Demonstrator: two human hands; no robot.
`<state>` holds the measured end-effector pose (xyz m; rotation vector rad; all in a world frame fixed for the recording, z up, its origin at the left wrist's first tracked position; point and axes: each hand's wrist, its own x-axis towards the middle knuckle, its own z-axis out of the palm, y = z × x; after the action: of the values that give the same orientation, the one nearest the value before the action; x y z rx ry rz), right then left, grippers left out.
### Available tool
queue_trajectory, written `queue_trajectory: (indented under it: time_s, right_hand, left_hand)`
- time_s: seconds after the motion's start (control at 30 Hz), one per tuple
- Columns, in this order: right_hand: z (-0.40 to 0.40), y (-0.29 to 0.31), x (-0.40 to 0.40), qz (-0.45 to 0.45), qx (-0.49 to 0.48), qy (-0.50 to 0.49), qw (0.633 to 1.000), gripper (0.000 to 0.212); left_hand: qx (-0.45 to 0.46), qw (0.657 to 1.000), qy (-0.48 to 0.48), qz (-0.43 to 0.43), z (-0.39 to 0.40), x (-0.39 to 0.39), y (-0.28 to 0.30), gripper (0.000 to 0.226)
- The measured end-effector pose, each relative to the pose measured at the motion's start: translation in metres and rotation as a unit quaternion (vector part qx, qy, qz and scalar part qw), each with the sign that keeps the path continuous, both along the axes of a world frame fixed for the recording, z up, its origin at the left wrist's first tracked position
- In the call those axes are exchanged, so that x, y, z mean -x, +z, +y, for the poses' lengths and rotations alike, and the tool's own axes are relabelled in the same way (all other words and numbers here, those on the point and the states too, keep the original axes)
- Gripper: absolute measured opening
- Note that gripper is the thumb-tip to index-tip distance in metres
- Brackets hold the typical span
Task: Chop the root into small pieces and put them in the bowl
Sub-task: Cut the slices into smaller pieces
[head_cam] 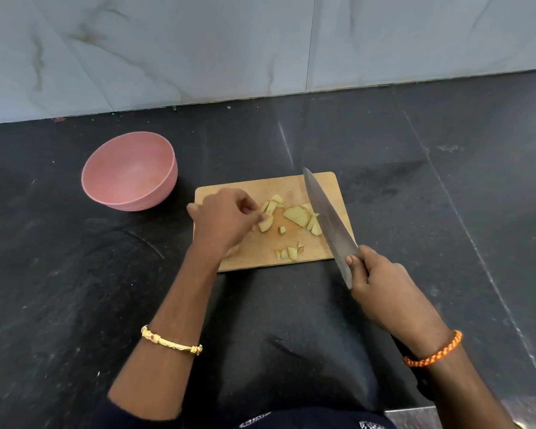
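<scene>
Root (294, 216) is mostly cut up: pale chunks scattered on the board (325, 184), in three loose clusters plus one small stray cube mid-board. Rough count is a dozen or so pieces; overlaps make an exact count impossible. The largest slab, right of centre just beside the blade, looks like it needs more cuts, so chopping is my guess at two-thirds done. Bowl (129, 173) sits on the counter (430, 196) left of and behind the board, apart from it, nothing inside; transfer not started. Left hand (226, 221) is over the board's left part, fingers curled, fingertips pinching or touching a chunk at the left cluster; can't tell which for sure. Right hand (381, 283) grips the knife (328, 218), thumb on the blade's heel, tip pointing away, blade angled across the board's right side. Counts: one bowl, one board, one knife, two hands. Bangle (171, 341) on left wrist, braided band (433, 349) on right.
</scene>
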<state>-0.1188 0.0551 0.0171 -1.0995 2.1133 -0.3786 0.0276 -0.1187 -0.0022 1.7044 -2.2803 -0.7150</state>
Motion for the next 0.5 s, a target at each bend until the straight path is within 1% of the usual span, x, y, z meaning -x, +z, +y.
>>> queue_trajectory:
  time_s: [0.03,0.1,0.17,0.23,0.37,0.5]
  right_hand:
    - [0.0,0.0,-0.001,-0.003,0.003,0.001,1.0,0.022]
    - [0.0,0.002,-0.003,-0.003,0.007,0.009,1.0,0.022]
    - [0.001,0.003,-0.006,0.007,0.018,0.021,1.0,0.022]
    - [0.004,0.003,-0.013,0.018,0.025,0.042,0.999,0.022]
    - [0.006,0.001,-0.024,0.03,-0.009,0.085,0.996,0.021]
    - [0.001,-0.001,-0.029,0.052,-0.035,0.094,0.994,0.022]
  left_hand:
    - [0.0,0.999,-0.017,-0.038,0.006,0.003,-0.001,0.025]
    - [0.015,0.998,-0.025,-0.06,0.019,0.008,-0.006,0.026]
    - [0.036,0.998,-0.021,-0.049,0.023,0.01,-0.01,0.022]
    - [0.037,0.998,-0.03,-0.039,0.021,0.007,-0.011,0.019]
    - [0.028,0.996,-0.072,-0.036,0.016,0.001,-0.011,0.012]
    - [0.037,0.998,-0.057,-0.016,0.016,-0.005,-0.014,0.015]
